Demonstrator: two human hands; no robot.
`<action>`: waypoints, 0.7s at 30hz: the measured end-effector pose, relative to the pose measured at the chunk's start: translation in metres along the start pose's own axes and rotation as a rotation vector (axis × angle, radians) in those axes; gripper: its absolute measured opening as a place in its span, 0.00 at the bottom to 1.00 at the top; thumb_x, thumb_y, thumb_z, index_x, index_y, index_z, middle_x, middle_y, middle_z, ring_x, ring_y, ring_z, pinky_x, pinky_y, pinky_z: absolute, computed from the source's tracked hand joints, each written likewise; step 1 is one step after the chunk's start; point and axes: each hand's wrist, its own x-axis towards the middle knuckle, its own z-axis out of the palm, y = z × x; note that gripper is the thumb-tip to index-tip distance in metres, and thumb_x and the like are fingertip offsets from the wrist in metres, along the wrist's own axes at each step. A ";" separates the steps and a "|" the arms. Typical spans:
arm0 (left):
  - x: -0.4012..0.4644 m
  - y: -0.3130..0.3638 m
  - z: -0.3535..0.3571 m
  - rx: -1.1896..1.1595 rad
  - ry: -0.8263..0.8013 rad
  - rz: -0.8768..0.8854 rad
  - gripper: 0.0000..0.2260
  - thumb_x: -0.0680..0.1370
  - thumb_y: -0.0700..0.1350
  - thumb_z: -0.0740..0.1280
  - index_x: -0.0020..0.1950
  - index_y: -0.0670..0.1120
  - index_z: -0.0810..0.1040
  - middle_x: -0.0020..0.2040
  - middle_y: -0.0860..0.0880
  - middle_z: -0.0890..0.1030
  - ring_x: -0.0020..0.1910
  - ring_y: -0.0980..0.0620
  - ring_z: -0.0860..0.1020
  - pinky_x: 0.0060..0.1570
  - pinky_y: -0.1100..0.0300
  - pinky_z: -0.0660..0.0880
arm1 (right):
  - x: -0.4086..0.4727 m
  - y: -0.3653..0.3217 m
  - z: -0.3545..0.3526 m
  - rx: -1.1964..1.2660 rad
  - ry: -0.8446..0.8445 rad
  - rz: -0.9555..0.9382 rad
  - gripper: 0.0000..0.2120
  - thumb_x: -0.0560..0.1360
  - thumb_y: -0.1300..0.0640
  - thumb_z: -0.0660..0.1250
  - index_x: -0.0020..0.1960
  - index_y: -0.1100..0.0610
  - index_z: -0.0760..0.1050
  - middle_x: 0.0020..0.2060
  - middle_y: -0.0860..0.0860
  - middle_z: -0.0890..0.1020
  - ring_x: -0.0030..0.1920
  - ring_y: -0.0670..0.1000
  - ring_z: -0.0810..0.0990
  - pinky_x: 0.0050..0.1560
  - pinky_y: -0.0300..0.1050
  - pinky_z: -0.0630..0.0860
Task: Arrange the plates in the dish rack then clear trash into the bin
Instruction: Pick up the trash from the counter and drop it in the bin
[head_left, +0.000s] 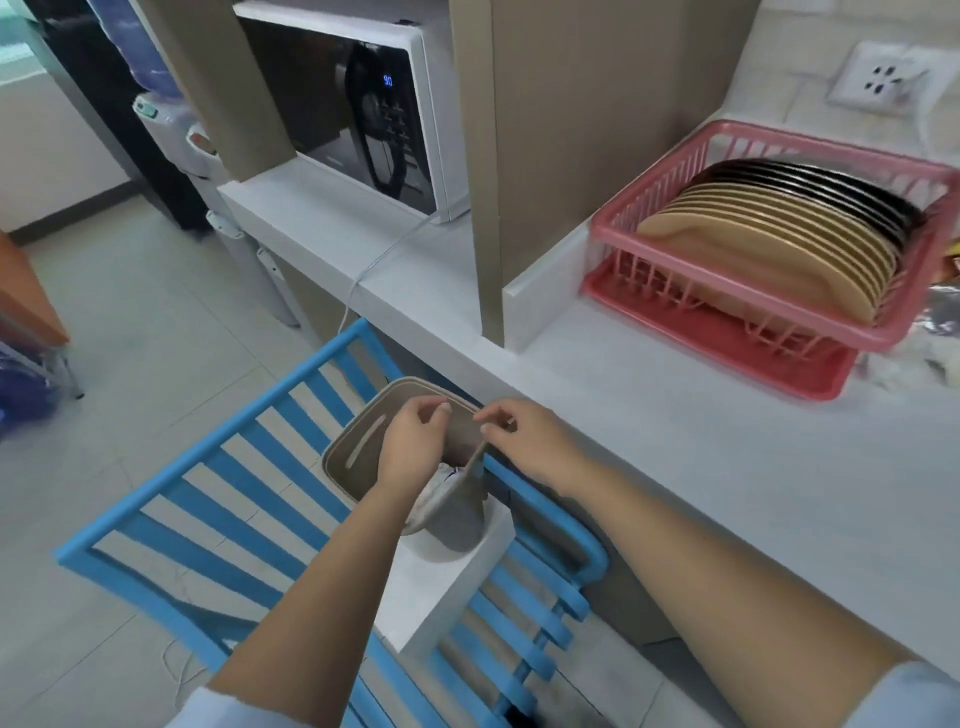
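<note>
Bin (363, 441): a beige container with a white lower body, standing on the blue slatted chair (218, 499) just below the table (675, 441) edge; its swing lid is tilted and white crumpled trash (439, 486) shows inside.
Left hand (410, 441): over the bin's opening, fingers curled, thumb and forefinger pinched together near the lid's top edge; what the grip holds, if anything, cannot be told.
Right hand (524, 441): just beside the left, its grip pinching the thin upper edge of the tilted lid.
Plates (769, 234): a row standing on edge in the dish rack, tan ones in front, black ones behind, packed close.
Dish rack (649, 208): pink plastic basket on a red drip tray, on the table at the right, well apart from the bin.
Microwave (353, 114): white, in a shelf niche to the left of the rack, display lit.
Wall socket (883, 78): on the tiled wall behind the rack.
Floor (130, 338): pale tiles.
</note>
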 end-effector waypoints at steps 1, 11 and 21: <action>-0.004 0.009 0.007 -0.010 -0.023 0.029 0.08 0.81 0.52 0.63 0.57 0.55 0.78 0.52 0.57 0.80 0.50 0.58 0.77 0.44 0.62 0.71 | -0.010 0.000 -0.014 0.035 0.010 0.003 0.07 0.78 0.56 0.64 0.52 0.46 0.79 0.48 0.42 0.80 0.43 0.38 0.75 0.45 0.35 0.69; -0.069 0.106 0.098 -0.101 -0.317 0.214 0.06 0.79 0.51 0.62 0.47 0.57 0.78 0.42 0.60 0.83 0.38 0.60 0.82 0.39 0.62 0.71 | -0.123 0.033 -0.151 0.235 0.287 0.088 0.07 0.78 0.57 0.65 0.51 0.48 0.80 0.46 0.50 0.82 0.38 0.49 0.77 0.34 0.27 0.71; -0.146 0.193 0.208 0.030 -0.554 0.356 0.11 0.80 0.51 0.53 0.50 0.49 0.73 0.45 0.54 0.82 0.42 0.52 0.80 0.43 0.52 0.76 | -0.188 0.102 -0.261 0.108 0.621 0.190 0.07 0.77 0.55 0.65 0.48 0.46 0.81 0.44 0.44 0.79 0.37 0.39 0.76 0.33 0.30 0.69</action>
